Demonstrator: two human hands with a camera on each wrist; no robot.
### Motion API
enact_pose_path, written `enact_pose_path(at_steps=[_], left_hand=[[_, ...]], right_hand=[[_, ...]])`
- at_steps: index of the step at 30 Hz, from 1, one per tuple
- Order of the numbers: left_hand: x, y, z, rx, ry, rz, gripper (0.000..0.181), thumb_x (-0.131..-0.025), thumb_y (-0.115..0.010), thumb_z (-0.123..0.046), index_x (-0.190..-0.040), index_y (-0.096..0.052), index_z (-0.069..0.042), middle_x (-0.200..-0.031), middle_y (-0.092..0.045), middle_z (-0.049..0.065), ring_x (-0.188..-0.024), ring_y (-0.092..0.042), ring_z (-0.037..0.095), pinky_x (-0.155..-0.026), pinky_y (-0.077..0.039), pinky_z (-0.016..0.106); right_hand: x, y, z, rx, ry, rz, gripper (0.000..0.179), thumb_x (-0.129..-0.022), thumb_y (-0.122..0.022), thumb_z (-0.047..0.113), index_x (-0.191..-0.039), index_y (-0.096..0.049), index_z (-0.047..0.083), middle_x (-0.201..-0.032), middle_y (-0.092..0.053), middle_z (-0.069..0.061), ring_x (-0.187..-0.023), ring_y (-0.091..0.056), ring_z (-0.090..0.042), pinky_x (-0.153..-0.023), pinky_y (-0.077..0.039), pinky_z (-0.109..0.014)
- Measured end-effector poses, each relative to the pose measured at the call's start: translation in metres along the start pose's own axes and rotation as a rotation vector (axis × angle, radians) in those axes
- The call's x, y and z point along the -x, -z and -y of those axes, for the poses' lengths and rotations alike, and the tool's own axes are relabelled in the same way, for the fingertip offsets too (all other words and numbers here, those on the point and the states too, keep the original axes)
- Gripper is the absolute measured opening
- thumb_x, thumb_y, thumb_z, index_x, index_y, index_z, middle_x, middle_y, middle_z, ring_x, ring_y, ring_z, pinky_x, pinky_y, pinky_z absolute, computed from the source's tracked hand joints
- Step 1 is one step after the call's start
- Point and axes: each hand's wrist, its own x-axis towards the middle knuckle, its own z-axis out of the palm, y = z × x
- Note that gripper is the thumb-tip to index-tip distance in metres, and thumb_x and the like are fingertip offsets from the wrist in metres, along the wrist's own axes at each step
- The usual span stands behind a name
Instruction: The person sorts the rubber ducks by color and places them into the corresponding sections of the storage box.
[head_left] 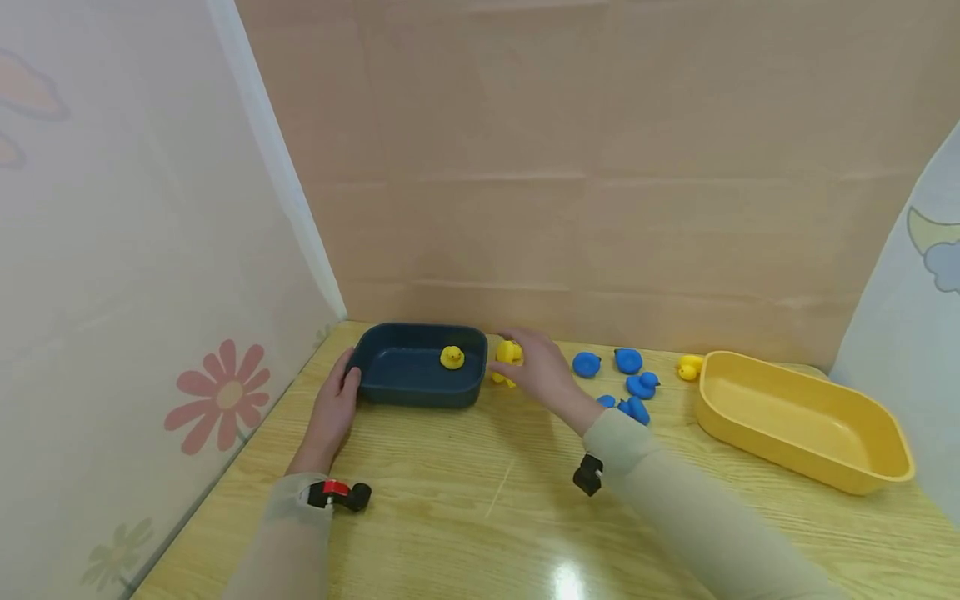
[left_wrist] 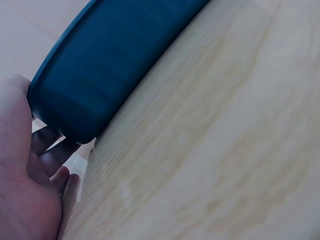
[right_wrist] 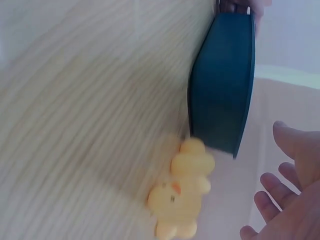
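Observation:
My left hand [head_left: 334,408] grips the left end of a dark blue tray [head_left: 416,398], its thumb along the outer wall and fingers around the end, as the left wrist view shows. Inside the tray a small yellow rubber duck [head_left: 452,358] sits upright, right of centre. Beside the tray's right end my right hand [head_left: 536,367] hovers above yellow rubber ducks [head_left: 508,352] on the table. In the right wrist view its fingers are spread and relaxed, apart from the yellow ducks [right_wrist: 175,204], which lie close together near the tray wall [right_wrist: 220,82].
Several blue rubber ducks [head_left: 628,360] lie on the wooden table [head_left: 435,500] right of my right hand, some partly behind the forearm. Another yellow duck [head_left: 688,367] touches or nearly touches a yellow tray [head_left: 795,462] at the right. A brown paper backdrop [head_left: 480,208] stands behind.

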Motion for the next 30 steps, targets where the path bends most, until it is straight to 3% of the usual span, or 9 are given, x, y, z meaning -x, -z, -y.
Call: enact_pose_path(at_steps=[10,17,30], left_hand=[[0.001,0.002,0.000,-0.009,0.010,0.013,0.064,-0.121,-0.037,-0.045,-0.179,-0.022,-0.020,-0.183,-0.021,0.010,-0.168,-0.017,0.036,-0.134,-0.016,0.060],[0.001,0.003,0.000,-0.008,0.009,0.017,0.065,-0.121,-0.037,-0.045,-0.179,-0.022,-0.019,-0.183,-0.021,0.010,-0.168,-0.017,0.038,-0.134,-0.017,0.061],[0.001,0.006,0.007,-0.007,0.003,0.000,0.063,-0.121,-0.039,-0.040,-0.179,-0.023,-0.019,-0.182,-0.022,0.010,-0.168,-0.018,0.038,-0.133,-0.017,0.062]], right_hand=[[0.021,0.025,-0.028,-0.048,-0.031,0.026,0.068,-0.104,-0.082,0.031,-0.163,-0.055,0.009,-0.160,-0.057,-0.016,-0.145,-0.054,-0.041,-0.118,-0.046,-0.062],[0.034,0.025,-0.041,-0.014,-0.071,0.077,0.070,-0.102,-0.084,0.028,-0.163,-0.054,0.007,-0.159,-0.056,-0.017,-0.135,-0.061,-0.043,-0.106,-0.055,-0.061],[0.044,0.020,-0.053,-0.015,-0.101,0.149,0.070,-0.101,-0.085,0.027,-0.161,-0.057,0.006,-0.161,-0.055,-0.019,-0.139,-0.060,-0.042,-0.111,-0.052,-0.064]])
